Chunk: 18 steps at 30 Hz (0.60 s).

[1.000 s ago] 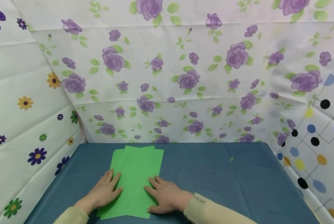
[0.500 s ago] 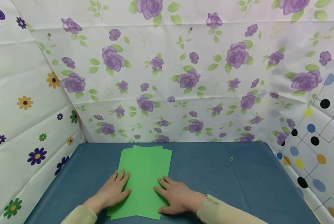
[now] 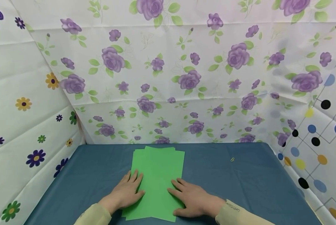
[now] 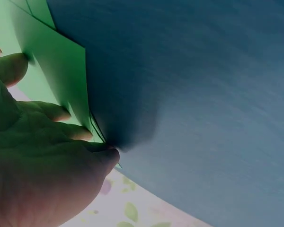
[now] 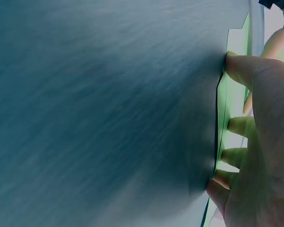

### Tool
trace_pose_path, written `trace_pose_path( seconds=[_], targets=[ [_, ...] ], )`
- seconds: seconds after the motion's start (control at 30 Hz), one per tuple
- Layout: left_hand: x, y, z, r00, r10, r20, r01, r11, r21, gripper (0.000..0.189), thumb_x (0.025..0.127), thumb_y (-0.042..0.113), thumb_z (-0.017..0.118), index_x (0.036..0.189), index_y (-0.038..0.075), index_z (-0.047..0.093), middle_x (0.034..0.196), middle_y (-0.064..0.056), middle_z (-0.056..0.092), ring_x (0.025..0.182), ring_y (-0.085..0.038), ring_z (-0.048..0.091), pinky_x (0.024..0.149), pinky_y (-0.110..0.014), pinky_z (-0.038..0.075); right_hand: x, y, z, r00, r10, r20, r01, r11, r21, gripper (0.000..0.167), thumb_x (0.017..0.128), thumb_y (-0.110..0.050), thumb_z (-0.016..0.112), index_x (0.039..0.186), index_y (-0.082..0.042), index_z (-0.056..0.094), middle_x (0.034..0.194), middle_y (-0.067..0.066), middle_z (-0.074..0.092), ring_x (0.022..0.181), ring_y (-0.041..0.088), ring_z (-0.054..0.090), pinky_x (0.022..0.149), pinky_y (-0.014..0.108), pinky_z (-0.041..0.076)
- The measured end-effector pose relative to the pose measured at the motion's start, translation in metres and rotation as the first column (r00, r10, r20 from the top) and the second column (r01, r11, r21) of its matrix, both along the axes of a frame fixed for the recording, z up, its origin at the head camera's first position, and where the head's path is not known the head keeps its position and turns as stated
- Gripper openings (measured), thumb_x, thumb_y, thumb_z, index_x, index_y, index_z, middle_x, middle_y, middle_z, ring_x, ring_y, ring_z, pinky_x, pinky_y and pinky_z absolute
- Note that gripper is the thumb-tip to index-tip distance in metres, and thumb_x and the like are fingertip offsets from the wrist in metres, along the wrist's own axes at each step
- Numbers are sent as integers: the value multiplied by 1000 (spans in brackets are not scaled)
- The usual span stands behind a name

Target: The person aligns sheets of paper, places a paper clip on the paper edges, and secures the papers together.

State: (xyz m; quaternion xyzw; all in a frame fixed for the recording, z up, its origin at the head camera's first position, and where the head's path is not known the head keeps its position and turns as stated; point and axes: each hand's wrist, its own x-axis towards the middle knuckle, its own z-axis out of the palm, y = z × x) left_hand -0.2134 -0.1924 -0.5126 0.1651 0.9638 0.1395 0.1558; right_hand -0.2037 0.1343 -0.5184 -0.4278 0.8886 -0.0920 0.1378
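2 hands, the left hand [image 3: 124,192] and the right hand [image 3: 194,199], rest on opposite side edges of some green paper [image 3: 158,178], fingers spread and uncurled, neither clenched. The paper lies flat between and under them, its sheets overlapping unevenly, the far end reaching beyond the fingertips. Blue cloth [image 3: 218,175] spreads beneath. Well apart, right of the paper, lies a small yellow loop [image 3: 232,159]; behind stands a floral sheet [image 3: 168,87].
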Motion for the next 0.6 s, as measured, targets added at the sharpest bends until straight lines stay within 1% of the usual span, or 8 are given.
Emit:
trace_pose_path(
  seconds=[0.17, 0.3, 0.43, 0.6],
  targets=[
    [2, 17, 7, 1000, 4, 12, -4, 1000, -12, 78, 103, 53, 56, 162, 8, 31, 168, -20, 18, 152, -49, 8, 122, -61, 13, 3, 14, 2, 1000, -14, -7, 14, 1000, -13, 78, 99, -70, 46, 163, -27, 31, 169, 7, 21, 153, 33, 23, 110, 53, 43],
    [1, 30, 10, 1000, 2, 19, -2, 1000, -22, 77, 103, 53, 55, 162, 9, 31, 168, -19, 18, 153, -48, 8, 123, -59, 14, 5, 25, 4, 1000, -27, -8, 26, 999, -18, 78, 99, -70, 47, 162, -26, 33, 168, 8, 23, 152, 34, 25, 110, 53, 43],
    [-1, 42, 8, 1000, -10, 28, 11, 999, -30, 77, 103, 53, 54, 162, 10, 31, 168, -18, 17, 153, -48, 8, 123, -59, 13, 7, 36, 5, 999, -43, 10, 44, 999, -16, 78, 99, -70, 47, 162, -27, 33, 169, 7, 23, 153, 34, 25, 110, 54, 42],
    [-4, 58, 4, 999, -27, 19, 27, 999, -30, 78, 103, 55, 54, 162, 10, 31, 168, -18, 17, 153, -47, 8, 123, -58, 13, 10, 51, 5, 997, -70, 30, 70, 997, -17, 78, 98, -71, 47, 162, -29, 33, 169, 6, 22, 153, 33, 24, 110, 55, 41]
  ],
)
